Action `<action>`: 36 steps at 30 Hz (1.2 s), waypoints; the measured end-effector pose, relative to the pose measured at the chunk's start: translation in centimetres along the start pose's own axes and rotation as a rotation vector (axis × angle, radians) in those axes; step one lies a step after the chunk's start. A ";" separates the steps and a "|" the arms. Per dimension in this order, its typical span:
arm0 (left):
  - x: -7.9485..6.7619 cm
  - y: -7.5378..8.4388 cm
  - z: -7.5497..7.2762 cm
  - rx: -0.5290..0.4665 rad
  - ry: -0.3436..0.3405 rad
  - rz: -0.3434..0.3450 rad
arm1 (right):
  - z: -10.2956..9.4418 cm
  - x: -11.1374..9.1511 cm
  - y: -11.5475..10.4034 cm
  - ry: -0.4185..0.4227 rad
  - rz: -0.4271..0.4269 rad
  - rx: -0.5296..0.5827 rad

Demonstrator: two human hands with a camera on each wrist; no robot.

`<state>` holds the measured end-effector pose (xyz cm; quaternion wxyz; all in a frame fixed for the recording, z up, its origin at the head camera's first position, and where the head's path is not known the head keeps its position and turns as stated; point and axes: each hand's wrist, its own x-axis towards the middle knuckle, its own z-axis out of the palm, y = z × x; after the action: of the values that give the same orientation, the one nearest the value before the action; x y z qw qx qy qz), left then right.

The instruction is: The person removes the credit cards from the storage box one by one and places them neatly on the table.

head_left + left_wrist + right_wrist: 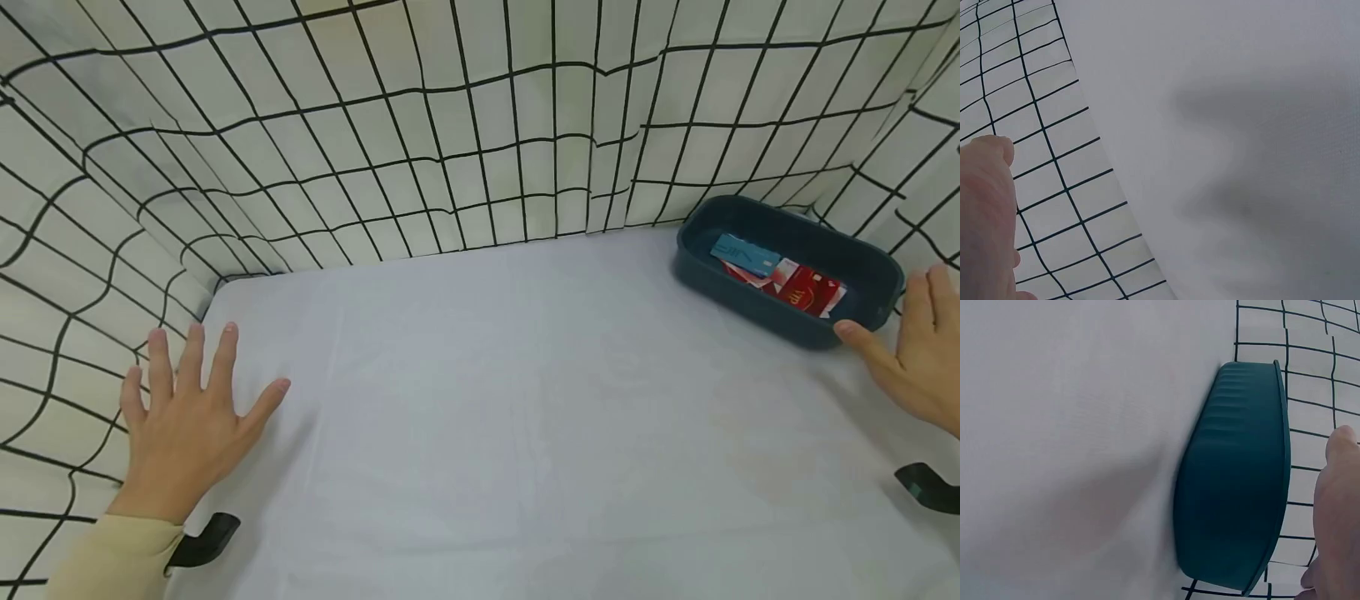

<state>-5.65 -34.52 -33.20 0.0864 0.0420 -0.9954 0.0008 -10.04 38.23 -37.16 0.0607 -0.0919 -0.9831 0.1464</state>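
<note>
Left hand (183, 425): fingers spread, nothing held, at left of white cloth-covered table (510, 417). Right hand (922, 358): fingers extended, nothing held; contact with dark-teal oblong plastic tub (750, 302) cannot be told. Tub: placed far right; judged light, stiff, best gripped by rim. Contained: red card (806, 289), marked "VIP"; blue rectangular card (746, 255), lettering illegible; both judged slippery, best lifted by edges.

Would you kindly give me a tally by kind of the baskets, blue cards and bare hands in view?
Baskets: 1, the dark teal basket
Blue cards: 1, the blue card lying in it
Bare hands: 2, the left hand and the right hand
Total: 4
</note>
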 end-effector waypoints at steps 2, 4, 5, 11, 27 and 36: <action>0.0 0.0 0.0 0.000 0.001 0.003 | 0.1 0.0 0.1 0.006 0.018 0.021; 0.0 0.1 0.0 -0.001 -0.001 0.008 | 0.2 0.1 0.2 0.004 0.050 0.047; 0.0 0.0 0.0 -0.002 -0.001 0.010 | 0.3 0.1 0.3 0.001 0.064 0.062; -0.1 0.2 0.3 0.010 -0.035 0.016 | 0.6 0.2 0.8 -0.021 0.094 0.063; 0.0 0.8 0.4 -0.020 -0.005 0.037 | 0.8 1.3 1.4 -0.078 0.087 -0.099; 0.5 1.6 0.4 -0.039 0.002 0.062 | 0.6 2.7 0.8 -0.068 0.065 -0.148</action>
<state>-6.33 -32.95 -33.53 0.0879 0.0094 -0.9960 -0.0158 -12.68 39.36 -37.70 0.0154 -0.1227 -0.9892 0.0781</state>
